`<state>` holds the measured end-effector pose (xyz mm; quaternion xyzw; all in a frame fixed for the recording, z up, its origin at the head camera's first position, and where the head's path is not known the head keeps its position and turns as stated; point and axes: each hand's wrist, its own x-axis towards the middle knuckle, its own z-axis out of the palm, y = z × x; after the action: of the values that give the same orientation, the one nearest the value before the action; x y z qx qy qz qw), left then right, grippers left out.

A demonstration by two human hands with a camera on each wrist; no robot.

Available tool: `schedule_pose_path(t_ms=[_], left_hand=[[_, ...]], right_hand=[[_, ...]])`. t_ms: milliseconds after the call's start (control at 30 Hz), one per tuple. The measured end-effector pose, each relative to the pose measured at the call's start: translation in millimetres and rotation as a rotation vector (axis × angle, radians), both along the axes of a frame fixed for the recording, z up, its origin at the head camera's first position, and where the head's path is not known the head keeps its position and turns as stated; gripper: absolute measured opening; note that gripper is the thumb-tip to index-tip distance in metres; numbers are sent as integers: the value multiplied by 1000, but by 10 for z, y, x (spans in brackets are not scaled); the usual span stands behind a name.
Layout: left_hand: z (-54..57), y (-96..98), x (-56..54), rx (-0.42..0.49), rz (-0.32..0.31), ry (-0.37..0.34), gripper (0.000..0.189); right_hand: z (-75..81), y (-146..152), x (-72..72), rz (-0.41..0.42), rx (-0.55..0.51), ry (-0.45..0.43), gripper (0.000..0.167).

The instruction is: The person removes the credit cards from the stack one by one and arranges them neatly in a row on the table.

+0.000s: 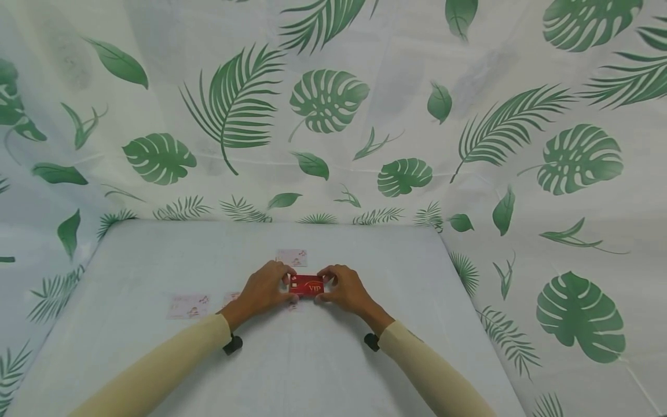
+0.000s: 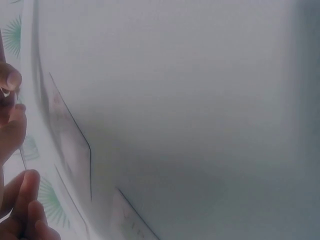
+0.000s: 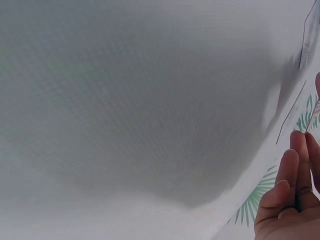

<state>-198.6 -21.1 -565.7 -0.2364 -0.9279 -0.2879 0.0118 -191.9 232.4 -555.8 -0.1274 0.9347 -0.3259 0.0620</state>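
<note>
Between both hands, a red card (image 1: 306,285) printed with "VIP" is held up above the table, its printed face toward the head camera. My left hand (image 1: 266,288) pinches the card's left edge between thumb and fingers. At the opposite edge my right hand (image 1: 346,289) pinches it the same way. In the left wrist view, fingers (image 2: 30,192) show at the lower left, with the card's thin edge above them. The right wrist view has the fingertips (image 3: 298,142) at the right, touching the card's edge.
Pale pink-printed cards lie on the white table (image 1: 323,370): one at the left (image 1: 189,307), one behind the hands (image 1: 293,257), others partly hidden near the left wrist and below the red card. Leaf-patterned curtains (image 1: 328,104) surround the table.
</note>
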Motion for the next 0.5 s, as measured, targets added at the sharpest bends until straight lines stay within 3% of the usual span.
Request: schedule_pose_path(t_ms=[500], left_hand=[[-33,36,51,3,-19,5,56]], right_hand=[[-16,97,72,17,-9,12,55]])
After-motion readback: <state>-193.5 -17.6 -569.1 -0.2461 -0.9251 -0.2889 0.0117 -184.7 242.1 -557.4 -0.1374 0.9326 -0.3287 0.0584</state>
